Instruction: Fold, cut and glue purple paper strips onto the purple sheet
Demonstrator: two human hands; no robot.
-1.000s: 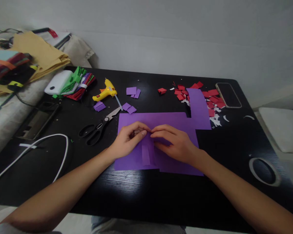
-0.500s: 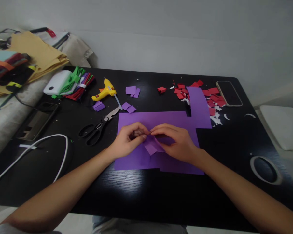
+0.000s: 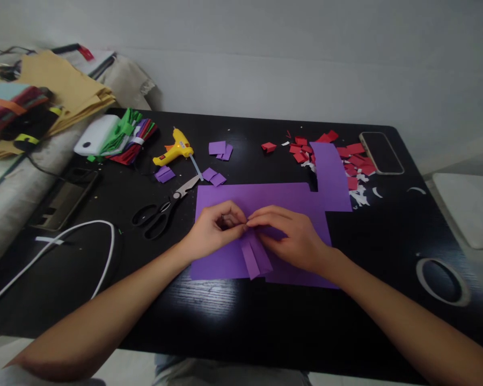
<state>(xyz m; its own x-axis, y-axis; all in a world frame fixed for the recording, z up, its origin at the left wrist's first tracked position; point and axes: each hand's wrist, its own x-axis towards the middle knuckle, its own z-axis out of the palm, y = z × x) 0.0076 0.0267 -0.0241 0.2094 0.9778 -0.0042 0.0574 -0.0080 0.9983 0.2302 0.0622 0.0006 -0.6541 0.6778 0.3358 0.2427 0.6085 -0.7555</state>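
Observation:
Between my hands is a small folded strip of purple paper [image 3: 255, 257], its loose end hanging toward me. My left hand [image 3: 217, 228] pinches its top edge with thumb and forefinger. From the other side, my right hand [image 3: 287, 233] grips the same edge, fingertips meeting those of the left. Beneath both hands lie large sheets of purple paper [image 3: 213, 262] on the black table. Just beyond them rest several small folded purple pieces [image 3: 214, 177]. Another purple piece [image 3: 333, 182] with a curved edge overlaps the sheets' far right corner.
Black-handled scissors [image 3: 161, 212] and a yellow glue gun [image 3: 175, 149] lie left of the sheets. Red paper scraps [image 3: 354, 153] and a phone [image 3: 382, 153] sit at the back right. A tape roll [image 3: 443, 281] is at right, a white cable [image 3: 108, 246] at left.
The folded purple strip has turned so its loose end now hangs down toward me, showing more of its length. Both hands stay in nearly the same place.

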